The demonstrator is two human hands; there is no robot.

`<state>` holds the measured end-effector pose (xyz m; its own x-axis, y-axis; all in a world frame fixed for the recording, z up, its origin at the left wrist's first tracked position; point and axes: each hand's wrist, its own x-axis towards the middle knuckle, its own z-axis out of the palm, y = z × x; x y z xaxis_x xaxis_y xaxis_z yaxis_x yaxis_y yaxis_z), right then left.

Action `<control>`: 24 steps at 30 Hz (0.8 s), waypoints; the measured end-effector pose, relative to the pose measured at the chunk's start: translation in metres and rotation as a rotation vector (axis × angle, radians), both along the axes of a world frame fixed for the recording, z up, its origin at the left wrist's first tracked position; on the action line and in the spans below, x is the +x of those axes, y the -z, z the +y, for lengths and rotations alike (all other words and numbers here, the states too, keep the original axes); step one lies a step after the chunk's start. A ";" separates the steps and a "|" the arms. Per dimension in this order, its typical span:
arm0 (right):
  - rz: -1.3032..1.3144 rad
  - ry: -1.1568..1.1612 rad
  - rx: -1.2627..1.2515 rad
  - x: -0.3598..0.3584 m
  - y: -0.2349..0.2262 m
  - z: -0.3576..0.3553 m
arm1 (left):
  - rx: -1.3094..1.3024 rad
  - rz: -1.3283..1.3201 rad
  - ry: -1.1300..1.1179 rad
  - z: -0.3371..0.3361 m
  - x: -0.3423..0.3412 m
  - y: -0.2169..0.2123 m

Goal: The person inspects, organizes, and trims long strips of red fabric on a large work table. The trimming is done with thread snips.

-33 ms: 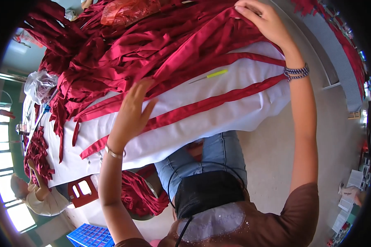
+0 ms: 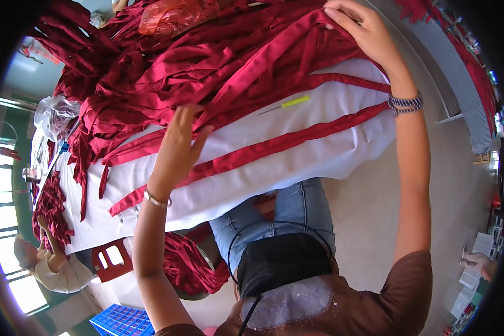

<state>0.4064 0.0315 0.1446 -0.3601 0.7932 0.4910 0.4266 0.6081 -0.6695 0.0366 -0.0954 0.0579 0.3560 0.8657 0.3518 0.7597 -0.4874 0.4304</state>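
A long dark-red fabric strip (image 2: pixel 263 51) runs slantwise across a heap of similar strips (image 2: pixel 168 73) on the white-covered table. At its upper right end my right hand (image 2: pixel 365 35) is closed, pinching it between thumb and fingers. My left hand (image 2: pixel 176 148) rests at the strip's lower left end, fingers laid over the fabric and thumb apart; the fingertips are partly hidden. Below lies a separate single red strip (image 2: pixel 274 139), stretching from beside my left wrist towards my right wrist. A thin-shafted tool with a yellow-green handle (image 2: pixel 295 102) lies between them on the white cloth.
Red plastic bag (image 2: pixel 179 15) on top of the heap; clear plastic bag (image 2: pixel 56 117) at the table's left end. A co-worker (image 2: pixel 61 269) sits at lower left, near a red stool (image 2: pixel 112 260) and a blue crate (image 2: pixel 122 320). A tub of red fabric (image 2: pixel 193 266) stands beside my legs.
My left hand has shifted slightly left, its fingers curling more. My right hand has moved a little to the right, with the strip still in its fingers.
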 end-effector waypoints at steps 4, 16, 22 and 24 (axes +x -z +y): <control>0.002 -0.091 -0.036 0.001 -0.010 -0.050 | 0.043 0.052 -0.141 0.017 -0.006 0.013; 0.027 -0.168 -0.091 0.001 -0.017 -0.084 | 0.100 0.016 -0.055 0.001 0.020 0.004; -0.027 -0.188 0.021 0.010 -0.030 -0.095 | 0.081 -0.245 0.146 0.018 0.005 0.004; -0.303 -0.019 0.038 0.025 -0.034 -0.101 | -0.145 -0.623 0.015 0.010 -0.009 -0.001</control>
<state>0.4315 -0.0692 0.1789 -0.5094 0.7682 0.3879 0.5915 0.6399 -0.4906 0.0278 -0.0850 0.0585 0.1348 0.9167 0.3761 0.3397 -0.3993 0.8516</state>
